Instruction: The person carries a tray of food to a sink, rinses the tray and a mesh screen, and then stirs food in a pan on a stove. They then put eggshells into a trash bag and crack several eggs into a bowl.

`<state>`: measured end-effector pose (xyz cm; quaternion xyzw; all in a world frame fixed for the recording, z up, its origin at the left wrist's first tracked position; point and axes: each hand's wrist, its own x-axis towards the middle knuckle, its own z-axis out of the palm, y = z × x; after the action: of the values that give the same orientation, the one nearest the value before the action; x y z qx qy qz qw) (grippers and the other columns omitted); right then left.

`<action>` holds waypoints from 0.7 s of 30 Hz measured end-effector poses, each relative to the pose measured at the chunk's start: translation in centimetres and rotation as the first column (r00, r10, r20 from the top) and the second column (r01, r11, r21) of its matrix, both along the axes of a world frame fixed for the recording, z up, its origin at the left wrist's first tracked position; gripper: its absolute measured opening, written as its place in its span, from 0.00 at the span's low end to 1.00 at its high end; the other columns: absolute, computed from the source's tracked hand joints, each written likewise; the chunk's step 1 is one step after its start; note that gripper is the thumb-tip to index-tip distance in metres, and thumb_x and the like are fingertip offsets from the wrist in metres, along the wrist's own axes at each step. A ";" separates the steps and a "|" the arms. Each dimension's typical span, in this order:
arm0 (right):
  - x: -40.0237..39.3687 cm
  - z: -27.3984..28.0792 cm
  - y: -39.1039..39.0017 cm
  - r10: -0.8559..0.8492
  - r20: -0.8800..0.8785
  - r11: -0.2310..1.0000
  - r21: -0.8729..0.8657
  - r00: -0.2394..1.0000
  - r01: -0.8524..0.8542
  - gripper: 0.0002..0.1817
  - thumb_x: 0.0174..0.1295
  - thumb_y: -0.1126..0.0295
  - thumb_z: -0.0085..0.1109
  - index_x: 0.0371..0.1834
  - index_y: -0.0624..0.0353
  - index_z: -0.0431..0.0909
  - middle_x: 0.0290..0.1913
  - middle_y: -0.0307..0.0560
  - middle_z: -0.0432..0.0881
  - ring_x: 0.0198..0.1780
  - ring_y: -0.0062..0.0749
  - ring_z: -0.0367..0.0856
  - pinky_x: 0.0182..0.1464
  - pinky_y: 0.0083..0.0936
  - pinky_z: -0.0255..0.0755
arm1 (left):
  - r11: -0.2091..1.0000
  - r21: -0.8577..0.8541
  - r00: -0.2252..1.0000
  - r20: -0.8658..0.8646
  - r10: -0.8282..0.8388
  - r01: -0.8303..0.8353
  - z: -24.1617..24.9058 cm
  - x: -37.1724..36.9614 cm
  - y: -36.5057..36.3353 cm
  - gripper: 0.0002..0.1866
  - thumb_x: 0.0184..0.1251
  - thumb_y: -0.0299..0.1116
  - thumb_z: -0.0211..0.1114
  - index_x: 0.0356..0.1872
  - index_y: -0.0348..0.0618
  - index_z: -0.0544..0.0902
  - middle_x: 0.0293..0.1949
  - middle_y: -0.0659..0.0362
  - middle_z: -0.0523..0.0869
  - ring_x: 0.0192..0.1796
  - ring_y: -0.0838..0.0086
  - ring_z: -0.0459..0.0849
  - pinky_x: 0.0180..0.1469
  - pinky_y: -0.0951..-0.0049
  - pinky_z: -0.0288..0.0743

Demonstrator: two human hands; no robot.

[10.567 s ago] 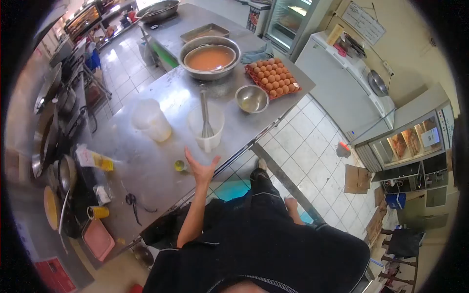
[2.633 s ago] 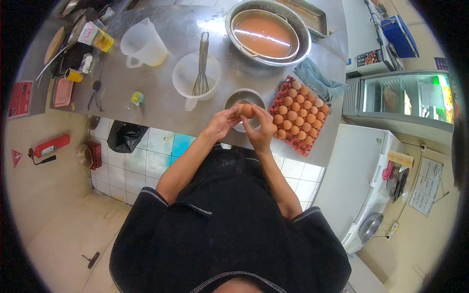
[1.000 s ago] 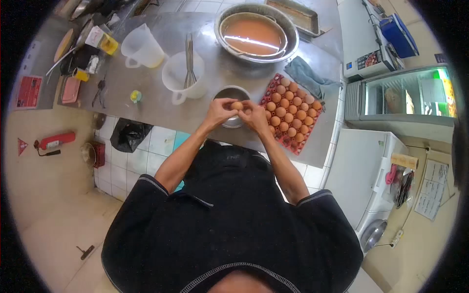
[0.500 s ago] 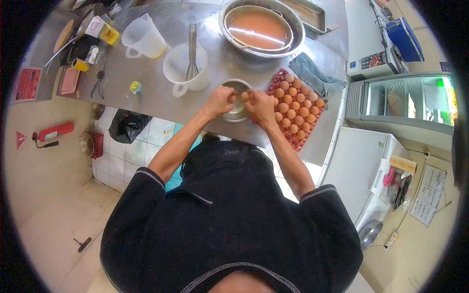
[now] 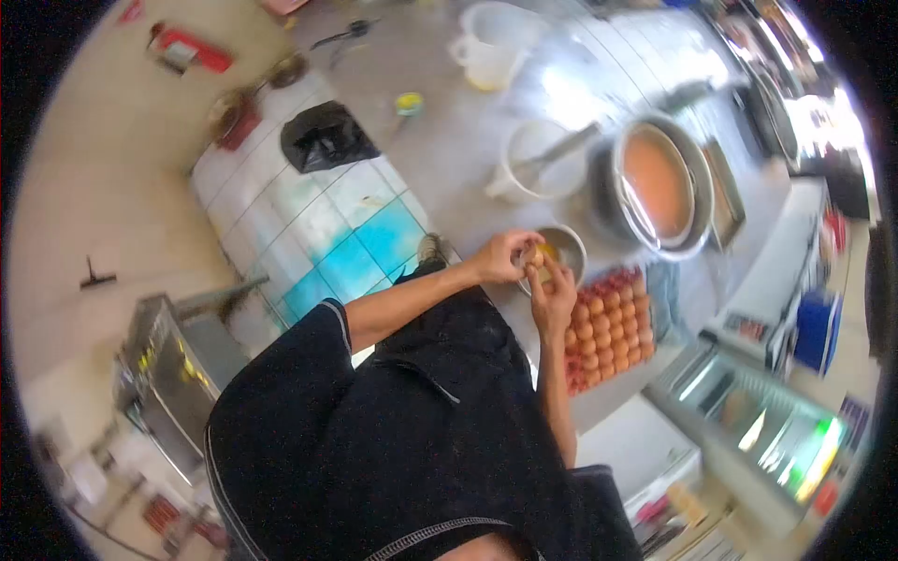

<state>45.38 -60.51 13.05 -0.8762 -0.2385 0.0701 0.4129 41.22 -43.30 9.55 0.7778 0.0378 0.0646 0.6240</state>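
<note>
Over a metal bowl (image 5: 578, 251) at the table edge, my left hand (image 5: 503, 258) and my right hand (image 5: 554, 292) are close together, fingers pinched on a brown eggshell (image 5: 535, 255). Whether it is one piece or two is blurred. Something yellow shows inside the bowl behind the fingers. Just right of my right hand lies a red tray (image 5: 572, 376) with several brown eggs (image 5: 603, 337). Beyond the bowl stand a white plastic jug (image 5: 524, 150) with a whisk (image 5: 561, 145) in it and a large basin (image 5: 702, 234) around a pot of orange liquid (image 5: 657, 182).
Another white jug (image 5: 496, 47) stands farther back on the metal table (image 5: 430, 159). A grey-blue cloth (image 5: 664, 294) lies beside the eggs, near a baking tin (image 5: 725, 196). On the tiled floor is a black bag (image 5: 325, 136). A glass-door fridge (image 5: 748, 411) stands at the right.
The head view has turned and tilted, shifting the table toward the upper right. My hands have come closer together over the bowl, and yellow now shows in it.
</note>
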 end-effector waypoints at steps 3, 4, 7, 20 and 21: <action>-1.0 1.0 4.0 0.172 0.083 0.984 0.039 0.982 -0.176 0.25 0.57 0.67 0.71 0.58 0.63 0.79 0.42 0.48 0.80 0.36 0.31 0.76 0.39 0.24 0.71 | 0.976 -0.180 0.992 -0.009 0.125 -0.125 -0.4 -3.7 2.4 0.28 0.52 0.34 0.77 0.55 0.42 0.79 0.48 0.57 0.83 0.51 0.72 0.83 0.54 0.69 0.78; -1.4 1.3 5.4 0.236 0.135 0.967 0.063 0.962 -0.246 0.25 0.57 0.68 0.71 0.59 0.63 0.79 0.42 0.48 0.79 0.34 0.30 0.74 0.37 0.23 0.70 | 0.938 -0.300 0.984 -0.023 0.176 -0.174 -0.4 -5.1 3.8 0.27 0.51 0.33 0.77 0.55 0.43 0.80 0.47 0.57 0.83 0.50 0.72 0.83 0.53 0.68 0.79; -2.2 3.8 9.0 0.294 0.030 0.954 0.055 0.955 -0.295 0.27 0.57 0.71 0.70 0.62 0.62 0.76 0.42 0.47 0.79 0.29 0.26 0.70 0.34 0.21 0.68 | 0.887 -0.185 0.904 -0.154 0.399 -0.423 0.0 -9.9 8.9 0.25 0.51 0.29 0.77 0.52 0.41 0.81 0.46 0.59 0.83 0.50 0.73 0.83 0.50 0.68 0.80; -6.6 1.0 17.1 0.371 -0.786 0.872 0.112 0.494 -0.477 0.19 0.62 0.71 0.67 0.55 0.65 0.78 0.41 0.38 0.80 0.39 0.17 0.76 0.40 0.14 0.70 | -0.310 -0.125 0.006 -0.933 0.359 -0.943 -39.2 -20.5 25.5 0.15 0.54 0.27 0.76 0.18 0.47 0.75 0.21 0.62 0.76 0.19 0.77 0.69 0.25 0.74 0.62; -7.1 0.0 18.2 0.357 -0.821 0.875 0.128 0.445 -0.467 0.20 0.62 0.70 0.68 0.56 0.65 0.78 0.42 0.38 0.80 0.40 0.17 0.76 0.40 0.13 0.70 | 0.235 0.114 0.020 -0.865 0.502 -0.965 -38.4 -20.1 27.9 0.09 0.59 0.30 0.71 0.32 0.47 0.77 0.29 0.61 0.82 0.28 0.74 0.77 0.30 0.70 0.69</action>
<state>38.29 -42.27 13.00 -0.6766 -0.2182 0.5833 0.3930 21.14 -15.37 -28.86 0.3501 0.7404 0.0477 0.5718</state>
